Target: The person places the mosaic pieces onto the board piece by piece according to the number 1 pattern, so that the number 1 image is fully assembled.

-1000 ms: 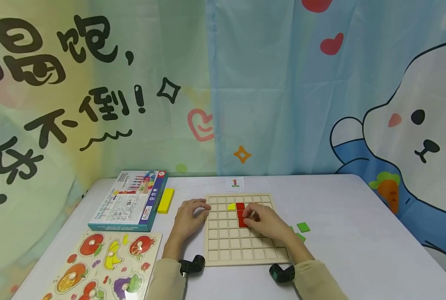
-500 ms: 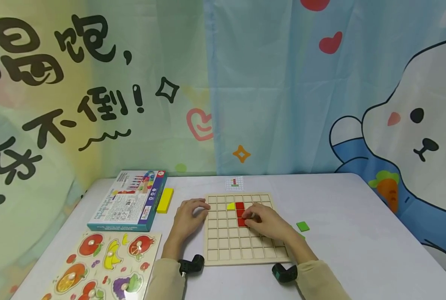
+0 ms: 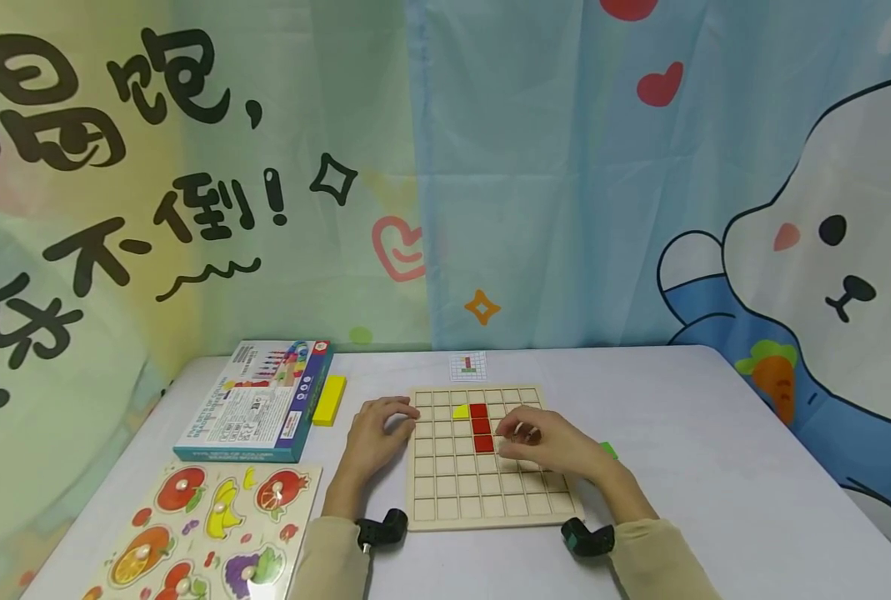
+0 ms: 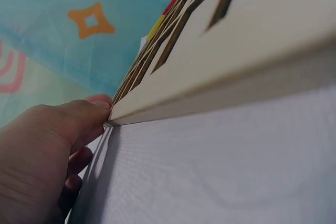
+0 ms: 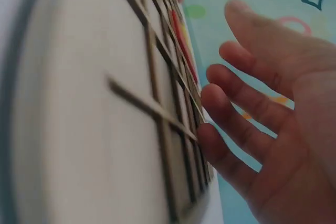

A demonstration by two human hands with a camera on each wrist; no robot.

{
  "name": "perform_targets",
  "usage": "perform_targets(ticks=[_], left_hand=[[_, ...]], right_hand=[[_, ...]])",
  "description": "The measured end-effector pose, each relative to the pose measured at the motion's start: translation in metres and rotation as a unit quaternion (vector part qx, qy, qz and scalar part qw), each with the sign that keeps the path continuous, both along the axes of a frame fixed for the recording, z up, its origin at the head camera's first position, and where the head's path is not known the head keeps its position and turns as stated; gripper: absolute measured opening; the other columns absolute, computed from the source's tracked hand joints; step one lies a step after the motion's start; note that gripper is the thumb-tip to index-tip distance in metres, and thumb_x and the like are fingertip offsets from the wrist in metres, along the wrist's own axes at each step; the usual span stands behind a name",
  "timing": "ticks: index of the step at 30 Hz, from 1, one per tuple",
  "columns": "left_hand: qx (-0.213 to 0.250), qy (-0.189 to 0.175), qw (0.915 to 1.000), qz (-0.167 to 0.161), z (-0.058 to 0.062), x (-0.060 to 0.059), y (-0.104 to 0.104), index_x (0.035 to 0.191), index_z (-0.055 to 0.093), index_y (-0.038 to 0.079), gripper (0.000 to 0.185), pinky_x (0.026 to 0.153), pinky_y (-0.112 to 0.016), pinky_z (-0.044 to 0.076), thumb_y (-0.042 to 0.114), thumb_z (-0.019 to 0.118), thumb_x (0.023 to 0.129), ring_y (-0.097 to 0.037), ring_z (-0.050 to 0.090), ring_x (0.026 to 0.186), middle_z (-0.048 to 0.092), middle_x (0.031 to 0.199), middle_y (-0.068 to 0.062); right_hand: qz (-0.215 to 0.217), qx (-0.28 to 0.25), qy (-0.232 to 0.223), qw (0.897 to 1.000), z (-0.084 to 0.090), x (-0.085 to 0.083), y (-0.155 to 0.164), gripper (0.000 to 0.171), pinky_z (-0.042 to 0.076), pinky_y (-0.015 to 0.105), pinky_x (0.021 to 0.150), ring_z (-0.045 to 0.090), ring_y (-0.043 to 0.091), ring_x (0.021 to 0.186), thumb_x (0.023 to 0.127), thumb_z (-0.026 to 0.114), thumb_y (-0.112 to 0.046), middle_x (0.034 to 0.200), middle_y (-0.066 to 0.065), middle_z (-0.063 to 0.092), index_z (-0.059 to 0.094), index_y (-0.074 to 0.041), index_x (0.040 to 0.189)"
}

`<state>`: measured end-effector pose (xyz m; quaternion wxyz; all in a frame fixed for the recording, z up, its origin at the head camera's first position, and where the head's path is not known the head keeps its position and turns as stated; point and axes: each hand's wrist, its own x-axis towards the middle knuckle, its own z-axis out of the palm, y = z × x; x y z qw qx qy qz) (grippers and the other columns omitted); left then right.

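A wooden grid board [image 3: 456,487] lies on the table. My left hand [image 3: 376,433] holds its left edge; in the left wrist view, the thumb and a finger of that hand [image 4: 47,140] meet at the board's rim. Several red square tiles [image 3: 481,427] form a column in the grid, with a yellow tile [image 3: 461,412] left of its top. My right hand [image 3: 553,442] hovers over the board just right of the red tiles. Its fingers [image 5: 231,116] are loosely bent, thumb apart, with nothing between them in the right wrist view.
A small printed grid card [image 3: 468,367] lies behind the board. Green tiles [image 3: 608,450] are partly hidden behind the right hand. At left are a boxed set [image 3: 253,400], a yellow block [image 3: 329,401] and a fruit puzzle board [image 3: 208,533].
My right hand has drawn back to the right from the red tiles, leaving the column fully visible and covering more of the green tiles. The left hand stays at the board's edge.
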<state>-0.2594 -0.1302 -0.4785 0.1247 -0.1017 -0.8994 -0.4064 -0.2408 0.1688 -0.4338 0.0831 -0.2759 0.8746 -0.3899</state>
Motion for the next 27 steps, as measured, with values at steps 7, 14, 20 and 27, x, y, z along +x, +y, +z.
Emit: perform_targets(ticks=[7,14,20,27], left_hand=[[0.0,0.001,1.0,0.001,0.0,0.001,0.0,0.093,0.073,0.022,0.011,0.101,-0.049,0.035,0.018,0.07,0.084,-0.025,0.052,0.119,0.065,0.121,0.0],[-0.002,0.002,1.0,-0.003,0.001,0.0,0.0,0.093,0.073,0.022,0.01,0.101,-0.048,0.035,0.019,0.07,0.084,-0.026,0.052,0.118,0.066,0.121,0.0],[-0.001,-0.007,1.0,0.003,0.002,0.001,0.0,0.094,0.073,0.023,0.011,0.102,-0.049,0.034,0.019,0.069,0.084,-0.026,0.051,0.119,0.065,0.121,0.0],[-0.004,-0.004,1.0,0.001,0.001,0.001,0.0,0.094,0.073,0.022,0.011,0.101,-0.049,0.034,0.02,0.07,0.084,-0.025,0.051,0.119,0.065,0.121,0.0]], right_hand=[[-0.013,0.011,-0.01,1.0,0.009,0.002,0.022,0.033,0.048,0.032,0.084,0.054,0.018,0.097,0.091,0.06,-0.019,0.113,0.008,0.059,0.054,-0.01,0.122],[-0.056,0.035,0.024,0.998,0.014,0.004,0.051,0.027,0.046,0.045,0.089,0.055,0.022,0.1,0.09,0.052,-0.005,0.114,0.009,0.059,0.056,-0.008,0.117],[-0.082,0.07,0.024,0.994,0.009,0.004,0.08,0.024,0.045,0.046,0.089,0.055,0.021,0.099,0.087,0.057,-0.007,0.109,0.006,0.061,0.059,-0.007,0.111],[-0.085,0.088,-0.013,0.992,0.011,0.007,0.108,0.029,0.046,0.042,0.087,0.055,0.023,0.1,0.085,0.065,-0.015,0.109,0.008,0.062,0.061,-0.004,0.111]])
